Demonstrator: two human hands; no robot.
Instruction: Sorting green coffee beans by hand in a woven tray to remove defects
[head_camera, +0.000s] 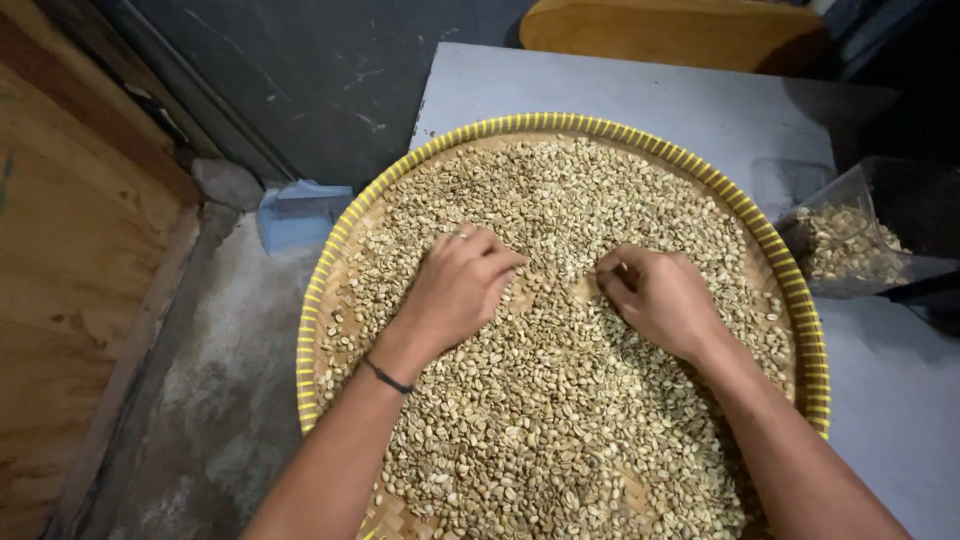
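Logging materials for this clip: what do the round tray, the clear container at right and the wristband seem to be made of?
Tray: woven plant strips, likely bamboo, matte tan, with a yellow wrapped rim.
Container: thin clear plastic, slightly glossy; the beans inside show through.
Wristband on the left hand: thin dark cord or elastic; too small to tell.

- From my feed the light is soft and even, fairly dim, falling from above onto the round woven tray (812, 330).
- My left hand (458, 285) and right hand (660, 295) throw only faint, short shadows onto the pale beans (540, 420) beneath them.
- The far right corner of the grey tabletop (700, 100) sinks into deep shadow.
- No glare anywhere; the clear plastic bag (850, 240) shows only a dull sheen.
- Centre is sharp; edges bend and soften slightly.
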